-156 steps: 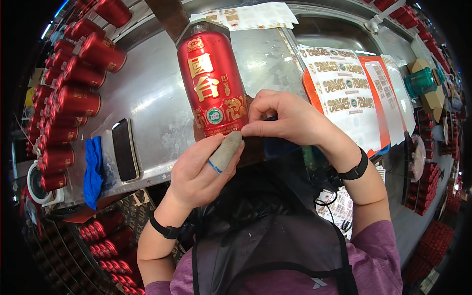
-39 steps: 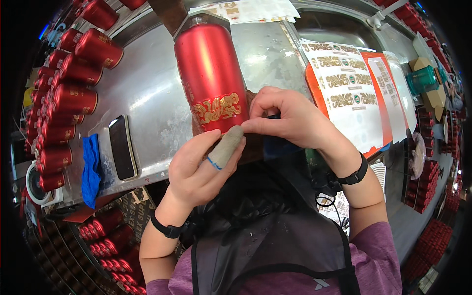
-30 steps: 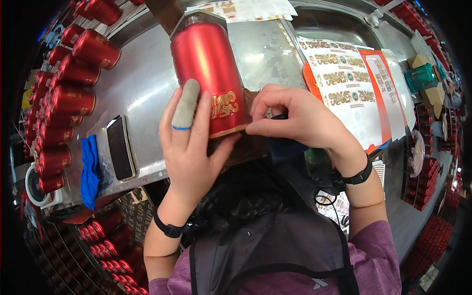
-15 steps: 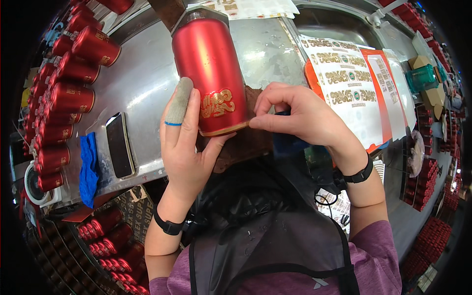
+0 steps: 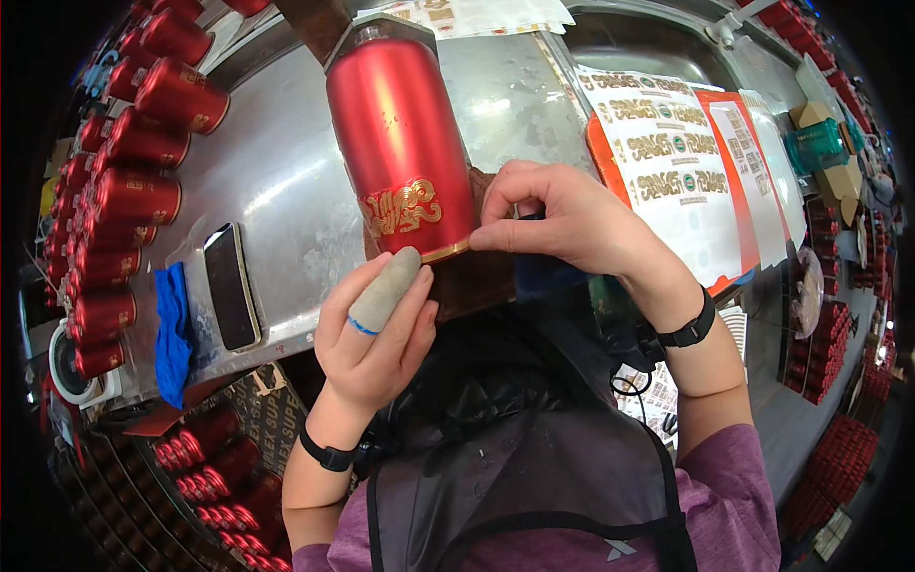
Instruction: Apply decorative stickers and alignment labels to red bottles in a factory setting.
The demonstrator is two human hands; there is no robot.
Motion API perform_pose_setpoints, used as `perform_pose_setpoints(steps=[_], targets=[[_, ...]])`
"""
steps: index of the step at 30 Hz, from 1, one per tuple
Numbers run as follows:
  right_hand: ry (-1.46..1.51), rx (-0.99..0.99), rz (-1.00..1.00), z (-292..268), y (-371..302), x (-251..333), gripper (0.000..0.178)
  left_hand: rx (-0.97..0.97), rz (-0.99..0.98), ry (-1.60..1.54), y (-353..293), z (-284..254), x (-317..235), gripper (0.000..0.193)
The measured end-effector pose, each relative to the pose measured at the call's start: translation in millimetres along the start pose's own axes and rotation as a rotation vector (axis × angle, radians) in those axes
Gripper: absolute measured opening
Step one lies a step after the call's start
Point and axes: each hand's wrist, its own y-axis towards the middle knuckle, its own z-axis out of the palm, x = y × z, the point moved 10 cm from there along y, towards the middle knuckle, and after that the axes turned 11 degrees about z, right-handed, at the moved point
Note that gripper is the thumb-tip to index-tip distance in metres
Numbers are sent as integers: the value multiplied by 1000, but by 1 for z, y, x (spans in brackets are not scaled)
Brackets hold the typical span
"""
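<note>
A glossy red bottle [image 5: 400,114] with a raised gold emblem [image 5: 403,207] and a gold rim at its near end lies in an angular metal cradle [image 5: 419,24]. My left hand [image 5: 374,334] is curled at the bottle's near end, a grey finger cot [image 5: 386,291] with a blue edge on one finger; that fingertip presses by the gold rim. My right hand [image 5: 567,221] is closed in a pinch against the rim's right side, its thumb along the edge. Whether anything small sits between those fingers is hidden.
Rows of red cans [image 5: 138,195] line the left side. A phone [image 5: 232,286] and a blue cloth [image 5: 172,334] lie on the metal worktop [image 5: 276,172]. Gold-patterned sticker sheets [image 5: 667,143] rest on an orange board [image 5: 600,157] at right.
My left hand has slid from the bottle's left side down to its near end. The bottle has turned, and its emblem sits further left. My right hand has shifted slightly left.
</note>
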Motion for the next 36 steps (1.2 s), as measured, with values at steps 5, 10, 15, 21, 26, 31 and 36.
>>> perform_pose_setpoints(steps=[5, 10, 15, 21, 26, 31, 36], targets=[[8, 9, -22, 1, 2, 1, 25, 1, 229, 27, 11, 13, -12, 34], [15, 3, -25, 1, 2, 1, 24, 58, 209, -14, 24, 18, -18, 37], [9, 19, 10, 0, -10, 4, 11, 153, -128, 126, 28, 17, 21, 73], [16, -33, 3, -7, -21, 9, 10, 51, -220, -34, 22, 21, 34, 84], [18, -38, 21, -5, -16, 4, 11, 3, -208, -65, 18, 20, 36, 84], [-14, -76, 35, -8, -11, 1, 24, -18, -222, -79, 12, 21, 38, 77], [27, -57, 109, -4, -8, -6, 13, -60, -300, -199, 3, 25, 46, 77]])
